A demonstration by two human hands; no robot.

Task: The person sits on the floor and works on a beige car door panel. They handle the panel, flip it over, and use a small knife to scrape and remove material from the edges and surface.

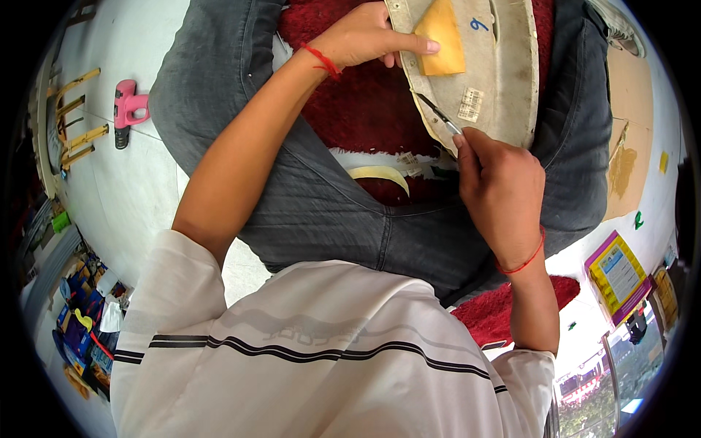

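A beige, curved-edged panel (504, 80) lies between my knees, with a barcode label and a blue handwritten mark on it. My left hand (372, 36) grips its left edge, fingers underneath and thumb pressing a folded yellow-tan piece of sheet (444, 55) on top. Closed around a slim knife-like tool (438, 113) with a dark blade and silvery body, my right hand (500, 190) holds it against the panel's lower left edge. Most of the tool's handle is hidden in the fist. A curved pale yellow strip (381, 174) lies below, near my lap.
Red shaggy carpet (328, 109) lies under the panel. A pink cordless tool (128, 109) stands on the white floor to the left, near a wooden frame (80, 120). At right are flattened cardboard (628, 139) and a yellow-purple package (617, 274). Assorted items (87, 321) crowd the lower left.
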